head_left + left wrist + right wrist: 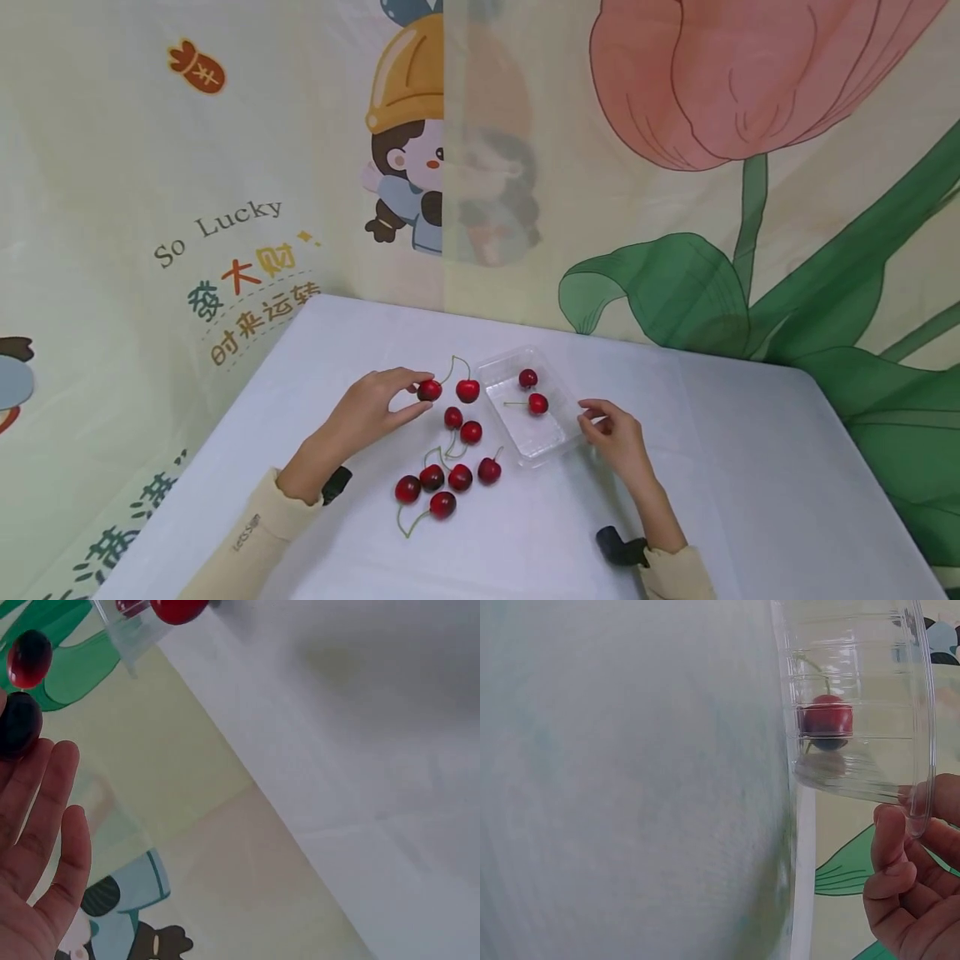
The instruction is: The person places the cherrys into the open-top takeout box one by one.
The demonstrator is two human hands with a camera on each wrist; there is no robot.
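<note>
My left hand (375,406) holds a dark red cherry (429,390) at its fingertips, left of the container. A green stem joins that cherry to a second cherry (467,391) hanging beside it. In the left wrist view the held cherry (19,726) looks almost black, with its twin (30,658) just beyond. My right hand (619,437) pinches the right rim of a clear plastic container (531,455). Inside the container lie a far cherry (528,378) and a nearer stemmed cherry (537,404). The right wrist view shows fingers (889,832) at the container's rim.
Several cherries lie left of and in front of the container, among them a joined pair (471,432), a single cherry (490,471) and a front one (442,505). A white cloth covers the table (750,483). Printed curtains (525,283) hang behind its far edge.
</note>
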